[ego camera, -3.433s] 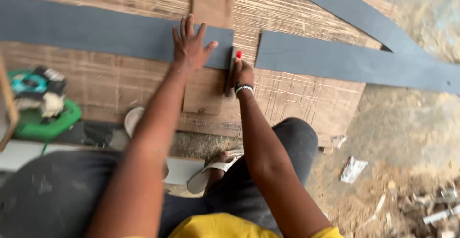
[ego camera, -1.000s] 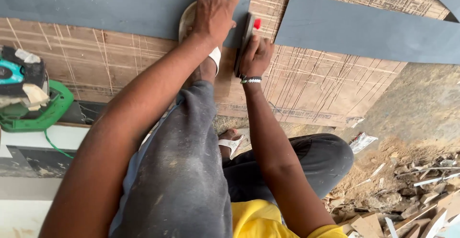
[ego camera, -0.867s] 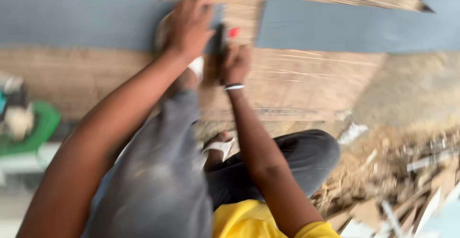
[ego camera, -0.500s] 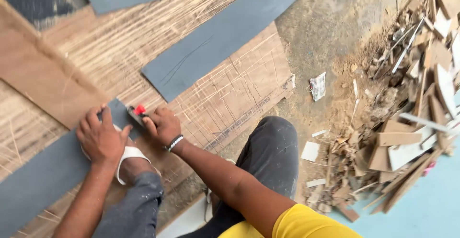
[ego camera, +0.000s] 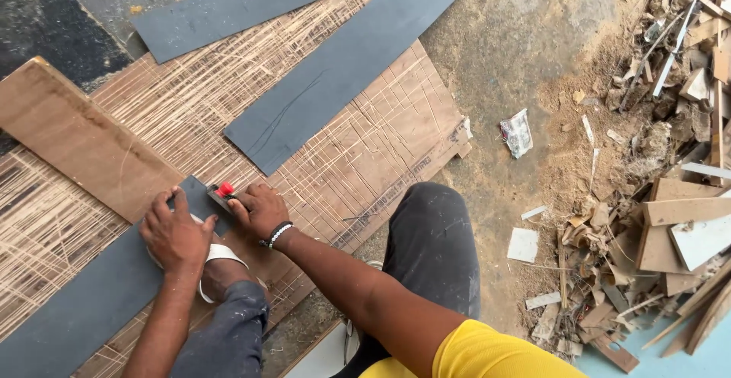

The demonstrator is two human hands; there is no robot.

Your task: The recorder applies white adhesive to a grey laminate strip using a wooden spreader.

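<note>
Dark grey strip [ego camera: 84, 302] flat on scored plywood board [ego camera: 365, 149], pinned beneath left hand [ego camera: 177, 233], fingers spread, pressing down; right hand [ego camera: 260, 209] clenched round red-tipped cutter [ego camera: 222, 193] at strip's end, beside brown plank [ego camera: 84, 138].

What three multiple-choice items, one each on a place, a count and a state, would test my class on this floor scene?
1. Where is the scrap pile? A right of the scored board B on it C on the grey strip
2. How many dark grey strips show? A one B three C six
3. What is the left hand doing? A pressing flat on a grey strip B raised C holding a hammer

A: offcuts heap at the right edge.
B: three lie on the board.
A: its palm lies flat; the right hand grips a red-tipped cutter.
</note>
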